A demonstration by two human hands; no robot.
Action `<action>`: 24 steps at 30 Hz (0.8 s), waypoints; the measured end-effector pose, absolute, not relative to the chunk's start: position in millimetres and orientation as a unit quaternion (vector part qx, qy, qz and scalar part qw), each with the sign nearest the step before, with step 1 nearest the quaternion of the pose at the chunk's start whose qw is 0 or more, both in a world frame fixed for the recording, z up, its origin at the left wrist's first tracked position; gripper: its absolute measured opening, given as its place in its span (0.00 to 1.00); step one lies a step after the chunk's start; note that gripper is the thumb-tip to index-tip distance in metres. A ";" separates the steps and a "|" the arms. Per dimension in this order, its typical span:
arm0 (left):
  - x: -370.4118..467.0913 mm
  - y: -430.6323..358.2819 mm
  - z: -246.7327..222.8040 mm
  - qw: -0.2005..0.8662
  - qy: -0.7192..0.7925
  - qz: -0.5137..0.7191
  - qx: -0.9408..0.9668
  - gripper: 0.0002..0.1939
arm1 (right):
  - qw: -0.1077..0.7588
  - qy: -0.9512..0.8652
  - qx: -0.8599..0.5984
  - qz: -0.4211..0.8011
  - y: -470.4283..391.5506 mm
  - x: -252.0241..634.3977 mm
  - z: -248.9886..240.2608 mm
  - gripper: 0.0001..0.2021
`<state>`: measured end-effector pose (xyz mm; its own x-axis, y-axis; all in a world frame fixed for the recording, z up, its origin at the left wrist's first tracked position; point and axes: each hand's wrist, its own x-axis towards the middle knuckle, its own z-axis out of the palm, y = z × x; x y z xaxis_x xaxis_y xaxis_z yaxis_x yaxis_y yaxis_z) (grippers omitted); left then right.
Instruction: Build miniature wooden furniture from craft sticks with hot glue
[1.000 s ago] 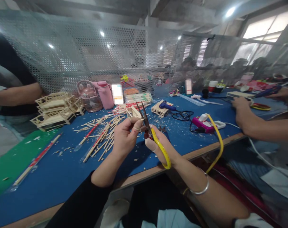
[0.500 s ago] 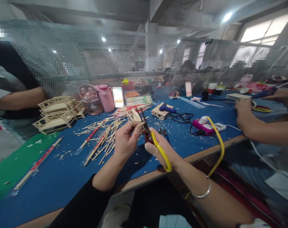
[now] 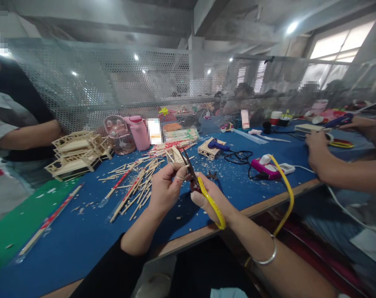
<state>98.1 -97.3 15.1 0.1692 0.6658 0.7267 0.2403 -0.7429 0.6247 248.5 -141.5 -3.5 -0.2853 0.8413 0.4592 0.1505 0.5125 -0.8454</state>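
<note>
My right hand (image 3: pixel 211 200) is closed round the yellow-handled scissors (image 3: pixel 210 202), whose dark blades point up and away from me. Between thumb and fingers my left hand (image 3: pixel 167 184) pinches a small light wooden stick (image 3: pixel 187 166), its end close beside the blades. Just behind my left hand lies a small wooden frame piece (image 3: pixel 174 155). Many loose wooden sticks (image 3: pixel 138 190) are spread to the left of my hands on the blue table (image 3: pixel 95 244).
Wooden models (image 3: pixel 74 155) and a pink bottle (image 3: pixel 138 132) stand at the back left. A blue glue gun (image 3: pixel 218 145) rests on another wooden model. A magenta power strip (image 3: pixel 267 169) lies right. Another person's hands (image 3: pixel 320 151) work at the far right.
The view has tilted slightly, so the table items sit a little lower. The scissor blades look slightly closer together beside the stick; both hands keep their holds.
</note>
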 end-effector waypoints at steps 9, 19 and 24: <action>95.9 -97.8 15.7 0.151 0.323 0.534 0.767 0.08 | 0.509 -0.719 -0.361 0.305 -136.8 249.7 -15.6 0.26; 97.7 -95.8 16.8 0.179 0.330 0.547 0.748 0.10 | 0.484 -0.716 -0.370 0.340 -142.2 248.8 -7.2 0.26; 87.8 -89.8 26.6 0.159 0.361 0.628 0.671 0.12 | 0.500 -0.678 -0.486 0.234 -145.1 281.4 5.4 0.27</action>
<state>87.8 -89.8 26.6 -0.0500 0.6847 0.7271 0.2846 -0.6881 0.6675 281.4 -145.1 5.4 -0.0275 0.8921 0.4510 0.4249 0.4188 -0.8025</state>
